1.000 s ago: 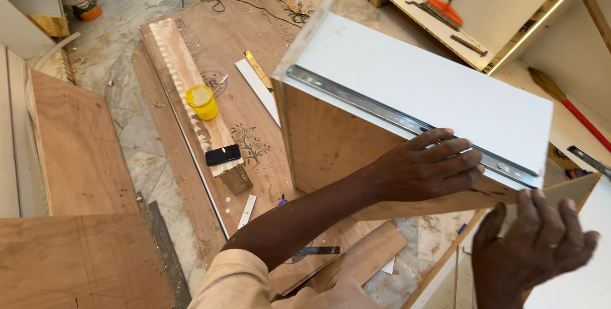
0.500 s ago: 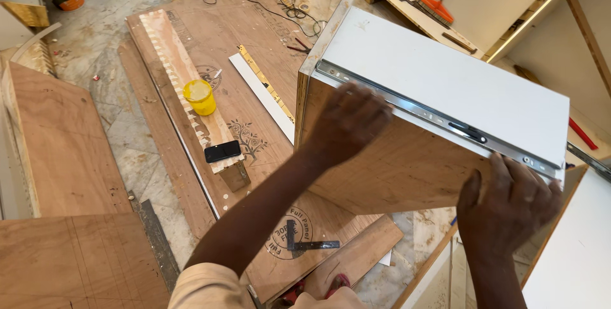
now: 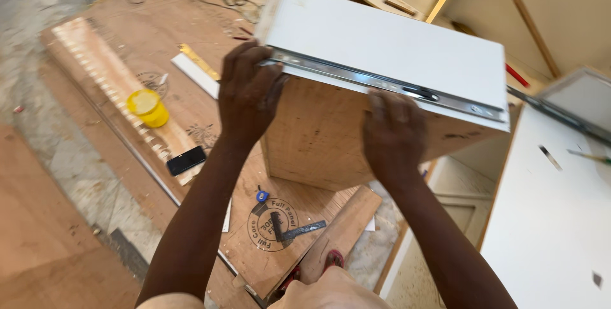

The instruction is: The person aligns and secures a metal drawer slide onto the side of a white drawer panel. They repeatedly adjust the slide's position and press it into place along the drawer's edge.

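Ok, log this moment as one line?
left hand: gripping near end of white-sided plywood drawer box | right hand: flat on plywood face under steel slide rail | box: tilted, lifted over plywood sheet
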